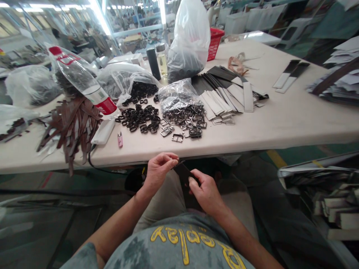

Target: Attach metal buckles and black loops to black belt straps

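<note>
In front of the table edge, my right hand [206,188] is closed around a dark flat strap [183,172], thumb on top. My left hand [162,166] pinches at the strap's far end, where a thin metallic bar shows, apparently a small buckle mostly hidden by the fingertips. On the table just beyond lies a pile of metal buckles [190,121], with one loose buckle [177,138] near the edge. Left of it is a heap of black strap loops [141,117]. A fan of dark and pale straps [224,95] spreads to the right.
Pink thread snips [120,140] lie beside a white block [103,131]. Brown strips [73,127] hang over the table edge under a tilted plastic bottle [92,89]. Plastic bags [187,41] and a red basket [215,43] stand behind. A bin of strips [331,201] is at lower right.
</note>
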Motion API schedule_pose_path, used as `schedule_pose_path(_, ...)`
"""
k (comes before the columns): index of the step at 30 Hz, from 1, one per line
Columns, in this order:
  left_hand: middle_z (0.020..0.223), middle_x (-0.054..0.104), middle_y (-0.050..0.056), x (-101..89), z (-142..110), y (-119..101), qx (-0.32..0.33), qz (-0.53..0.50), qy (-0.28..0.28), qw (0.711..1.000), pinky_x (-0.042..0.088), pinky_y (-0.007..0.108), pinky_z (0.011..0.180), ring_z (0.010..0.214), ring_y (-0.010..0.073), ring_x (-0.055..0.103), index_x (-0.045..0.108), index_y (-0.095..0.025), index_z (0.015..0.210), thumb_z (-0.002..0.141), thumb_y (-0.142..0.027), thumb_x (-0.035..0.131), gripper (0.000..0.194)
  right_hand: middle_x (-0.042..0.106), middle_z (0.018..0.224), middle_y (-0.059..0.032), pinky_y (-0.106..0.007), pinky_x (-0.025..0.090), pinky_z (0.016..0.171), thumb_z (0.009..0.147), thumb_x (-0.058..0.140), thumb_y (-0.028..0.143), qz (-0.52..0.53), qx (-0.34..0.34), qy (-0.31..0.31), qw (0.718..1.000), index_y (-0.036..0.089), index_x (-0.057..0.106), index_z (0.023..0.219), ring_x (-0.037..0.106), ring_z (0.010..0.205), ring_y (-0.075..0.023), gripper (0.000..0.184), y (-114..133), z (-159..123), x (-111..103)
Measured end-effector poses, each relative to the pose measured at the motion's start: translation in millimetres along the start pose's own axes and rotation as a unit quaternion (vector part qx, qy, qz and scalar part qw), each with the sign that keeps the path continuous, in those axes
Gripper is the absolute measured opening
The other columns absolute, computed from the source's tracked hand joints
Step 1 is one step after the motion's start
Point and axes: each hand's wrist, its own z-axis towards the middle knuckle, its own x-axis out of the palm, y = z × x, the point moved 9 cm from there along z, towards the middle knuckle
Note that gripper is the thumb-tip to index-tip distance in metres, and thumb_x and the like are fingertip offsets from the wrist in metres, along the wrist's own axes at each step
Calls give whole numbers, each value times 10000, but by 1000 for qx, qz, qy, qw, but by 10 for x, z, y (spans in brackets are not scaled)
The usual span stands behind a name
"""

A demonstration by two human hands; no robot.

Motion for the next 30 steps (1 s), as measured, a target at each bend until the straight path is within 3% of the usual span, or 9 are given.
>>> schedule_pose_path(7,896,763,68,38,-68,156,-66,-7,12,998,505,300,792,802,175,663,653,-161,558,672,-282,801,222,593,639,15,-218,404,529,897,467,268,18,-1,-24,1000,204,602,784,570,586,-147,188,26,-2,-11)
schedule_pose_path(12,558,606,-23,148,-202,244,-82,24,42,995,413,228,551,530,97,492,641,-165,531,621,-320,831,260,557,630,20,-207,414,532,881,482,267,39,-13,-44,998,201,576,726,537,590,-138,193,66,11,-33)
schedule_pose_path(15,509,551,-37,199,-250,261,-83,40,56,994,367,217,508,497,83,429,627,-166,506,622,-325,820,276,521,607,30,-200,400,526,872,495,269,40,-14,-55,998,198,558,690,503,580,-127,205,51,22,-46)
schedule_pose_path(18,498,537,-41,137,-222,246,-78,46,35,995,340,210,487,486,77,413,620,-162,510,618,-327,824,283,554,635,27,-207,410,563,883,522,299,60,-17,-23,998,185,604,714,517,618,-131,220,23,20,-8)
schedule_pose_path(23,515,556,-37,6,-138,218,-71,41,4,997,366,210,507,499,79,443,611,-157,532,630,-344,832,305,657,791,-1,-234,467,644,904,516,301,127,10,75,989,179,658,917,591,721,-158,187,-63,-40,150)
schedule_pose_path(30,541,596,-27,169,-197,325,-104,0,57,993,404,216,528,510,91,487,639,-166,555,651,-316,815,250,611,744,3,-238,488,607,926,509,338,140,30,32,989,197,554,842,595,662,-151,171,-128,-32,167)
